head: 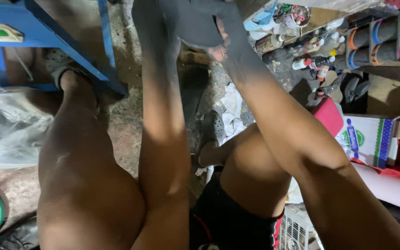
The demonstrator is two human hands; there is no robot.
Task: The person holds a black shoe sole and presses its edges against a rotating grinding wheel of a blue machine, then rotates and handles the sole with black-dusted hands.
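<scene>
Bare knees and black shorts (228,217) sit nearest the lens. Both forearms stretch away, blackened toward the wrists. Right hand (221,44), fingers closed, grips a dark grey cloth-like item (190,21) held up at the frame's top; left hand (151,18) meets the same item, its grip impossible to judge. Beyond: blue metal frame (70,51), white crumpled rags (232,109), cluttered bottles (311,60).
</scene>
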